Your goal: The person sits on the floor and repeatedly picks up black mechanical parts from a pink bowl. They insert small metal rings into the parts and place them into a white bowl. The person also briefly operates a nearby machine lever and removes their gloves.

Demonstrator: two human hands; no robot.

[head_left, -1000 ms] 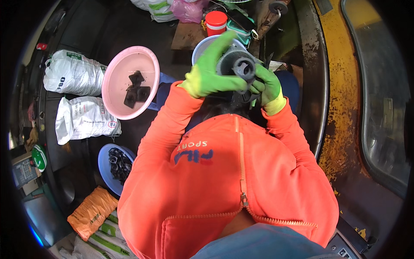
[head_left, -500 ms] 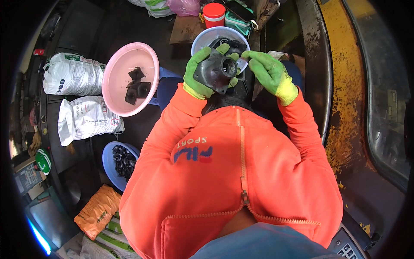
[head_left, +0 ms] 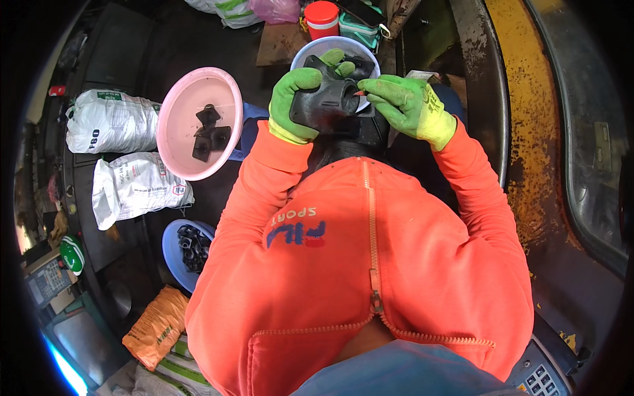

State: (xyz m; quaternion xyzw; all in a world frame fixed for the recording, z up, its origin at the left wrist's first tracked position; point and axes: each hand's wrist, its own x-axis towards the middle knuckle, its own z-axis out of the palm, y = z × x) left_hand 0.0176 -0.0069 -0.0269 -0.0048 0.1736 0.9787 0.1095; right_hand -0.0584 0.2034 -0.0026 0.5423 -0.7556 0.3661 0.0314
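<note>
My left hand (head_left: 290, 102), in a green and yellow work glove, is closed around a black plastic part (head_left: 321, 109) with a round hollow collar. The collar faces right, toward my other hand. My right hand (head_left: 406, 105), gloved alike, has its fingers pinched together close to the collar's rim. A small reddish-brown tip shows at those fingers; I cannot make out what it is. Beyond the hands stands a light blue basin (head_left: 300, 54), with more black parts partly hidden behind my left hand and the held part.
A pink basin (head_left: 169, 115) with a few black parts (head_left: 212, 140) stands to the left. Below it, a blue basin (head_left: 173, 261) holds several smaller black pieces. White sacks (head_left: 109, 122) lie farther left. A red lidded container (head_left: 321, 20) is at the back; a rusty yellow machine frame (head_left: 518, 132) borders the right.
The black part has turned, so its collar now points right instead of toward me. My right hand has moved left and slightly down, close to the collar.
</note>
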